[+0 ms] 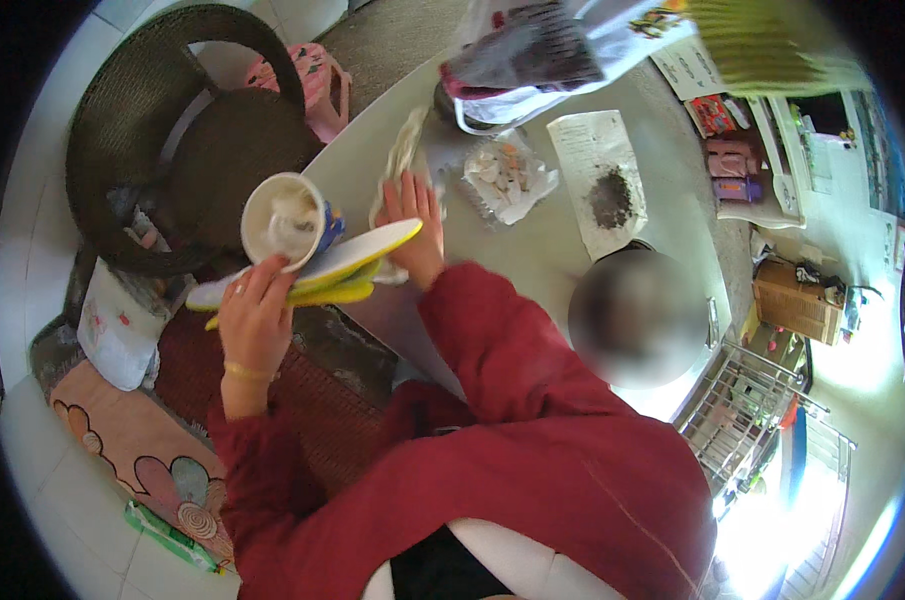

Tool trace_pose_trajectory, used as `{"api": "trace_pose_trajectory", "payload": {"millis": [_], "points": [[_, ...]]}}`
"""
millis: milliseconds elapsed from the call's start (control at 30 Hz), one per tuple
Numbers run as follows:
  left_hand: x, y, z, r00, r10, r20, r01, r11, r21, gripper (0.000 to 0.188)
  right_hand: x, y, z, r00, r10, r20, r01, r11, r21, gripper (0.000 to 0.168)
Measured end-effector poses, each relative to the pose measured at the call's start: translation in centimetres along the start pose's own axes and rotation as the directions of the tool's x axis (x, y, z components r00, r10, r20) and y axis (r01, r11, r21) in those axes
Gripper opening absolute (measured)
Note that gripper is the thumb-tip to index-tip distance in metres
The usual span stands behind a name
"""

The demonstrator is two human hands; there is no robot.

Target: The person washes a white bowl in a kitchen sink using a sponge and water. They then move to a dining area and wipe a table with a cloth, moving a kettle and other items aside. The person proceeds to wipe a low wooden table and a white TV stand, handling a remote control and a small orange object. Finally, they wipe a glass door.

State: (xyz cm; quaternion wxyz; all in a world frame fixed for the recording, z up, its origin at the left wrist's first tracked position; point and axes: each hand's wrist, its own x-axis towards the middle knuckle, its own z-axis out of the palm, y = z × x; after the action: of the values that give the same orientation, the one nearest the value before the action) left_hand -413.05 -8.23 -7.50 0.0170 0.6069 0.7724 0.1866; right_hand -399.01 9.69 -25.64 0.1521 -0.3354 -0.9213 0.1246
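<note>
My left hand (257, 300) grips a white paper tub (256, 225) with blue on its outside, tilted so its mouth faces me. Pale crumpled material lies inside the tub. Several flat, rounded white-and-yellow pieces (347, 259) are stacked in the same hand, beneath the tub; their exact kind is unclear. To the right, my right hand (416, 225) lies flat on a cream cloth (401, 150) on the table (490, 247), fingers extended. The stack partly hides this hand and its thumb.
A plastic-lined heap of scraps (508, 172) and a paper sheet with dark crumbs (610, 195) lie on the table. A blurred round object (640, 319) stands near its right end, bags (527, 67) at the far side. A dark woven chair (114, 150) and pink stool (332, 90) stand left.
</note>
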Motion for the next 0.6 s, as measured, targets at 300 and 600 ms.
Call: {"api": "trace_pose_trajectory", "payload": {"millis": [300, 600], "points": [[11.3, -0.1, 9.9, 0.971, 0.232, 0.063, -0.230, 0.973, -0.032, 0.026, -25.9, 6.6, -12.9, 0.837, 0.218, 0.502, -0.145, 0.973, -0.180, 0.056], [12.2, 0.8, 11.2, 0.965, 0.213, 0.156, -0.198, 0.975, -0.104, 0.031, -14.7, 9.8, -8.8, 0.870, 0.493, 0.029, -0.487, 0.866, -0.115, 0.061]]}}
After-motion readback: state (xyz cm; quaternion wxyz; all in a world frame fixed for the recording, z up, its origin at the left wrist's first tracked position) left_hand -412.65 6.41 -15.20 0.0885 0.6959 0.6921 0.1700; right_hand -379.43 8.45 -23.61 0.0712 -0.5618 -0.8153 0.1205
